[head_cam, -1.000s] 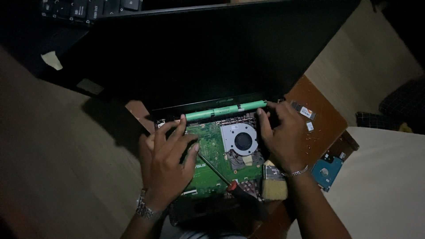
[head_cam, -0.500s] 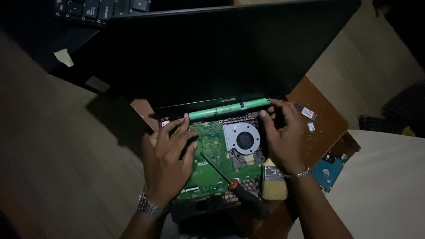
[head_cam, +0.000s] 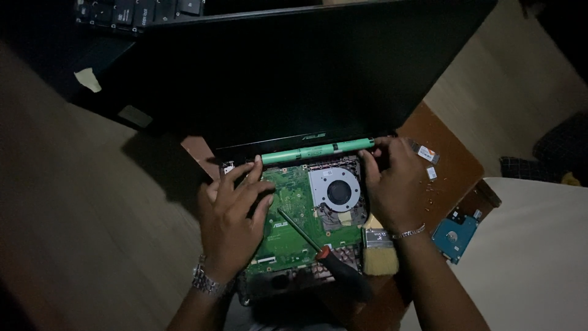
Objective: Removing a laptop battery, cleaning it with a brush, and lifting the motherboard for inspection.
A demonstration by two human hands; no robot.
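Fingers (head_cam: 245,184) of my left hand (head_cam: 229,224) and right hand (head_cam: 392,190) lie released on the fragile motherboard (head_cam: 294,211); I'd grip its stiff edges.

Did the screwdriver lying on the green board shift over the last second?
No. The black-and-red-handled screwdriver lies at the same diagonal on the green circuit board, tip left of the round fan; only the camera drifted.

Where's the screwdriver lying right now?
The screwdriver lies diagonally on the green circuit board, between the left hand and right hand, beside the paintbrush.
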